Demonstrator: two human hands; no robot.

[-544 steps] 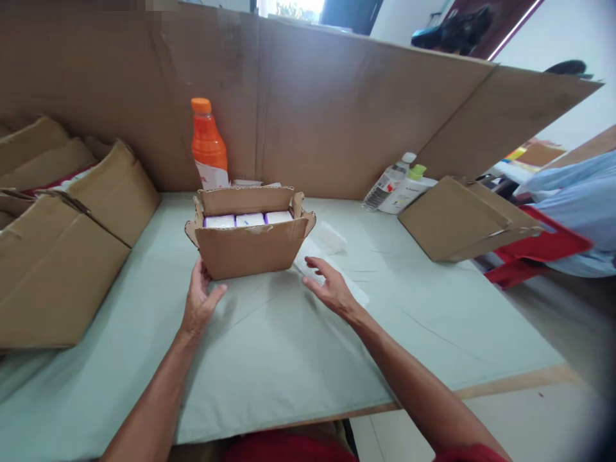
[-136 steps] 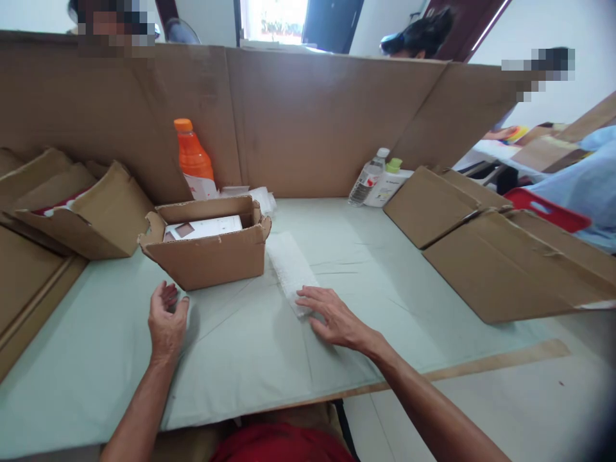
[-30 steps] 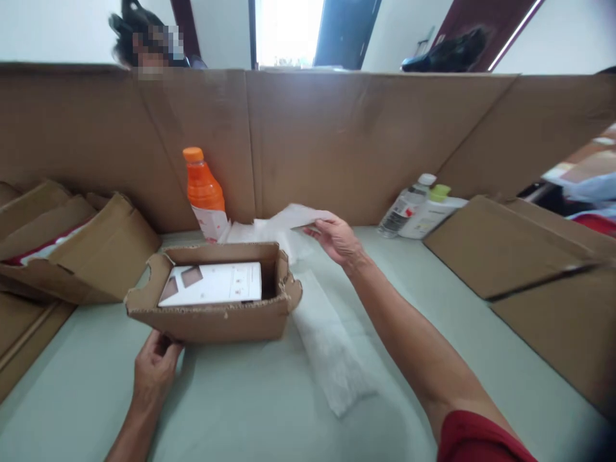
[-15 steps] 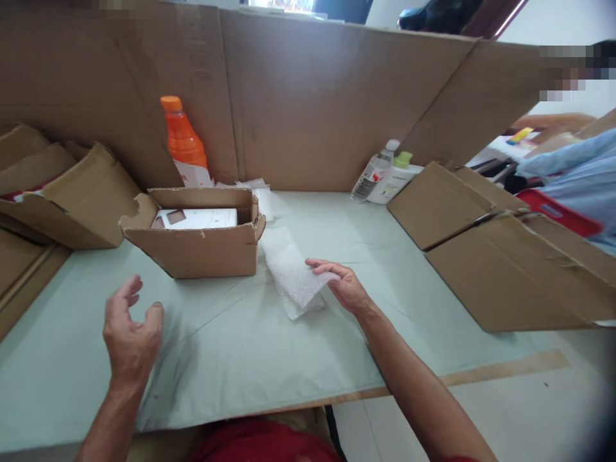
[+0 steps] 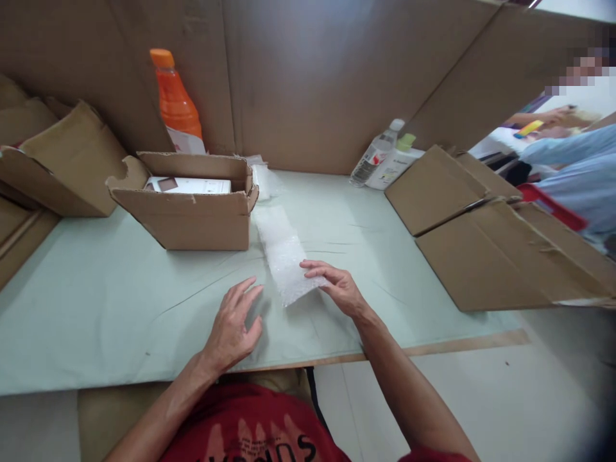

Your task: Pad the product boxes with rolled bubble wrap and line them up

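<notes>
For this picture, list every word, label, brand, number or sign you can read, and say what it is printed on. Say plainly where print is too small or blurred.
Red shirt: large pale letters, upside down to the camera, not read with certainty.
Orange bottle: white label, print too blurred.
Clear bottle: label with red mark, too small.
White bottle with green cap: print too small.
White box in the open carton: brown squares and tiny marks, unreadable.
Bubble wrap: none.
</notes>
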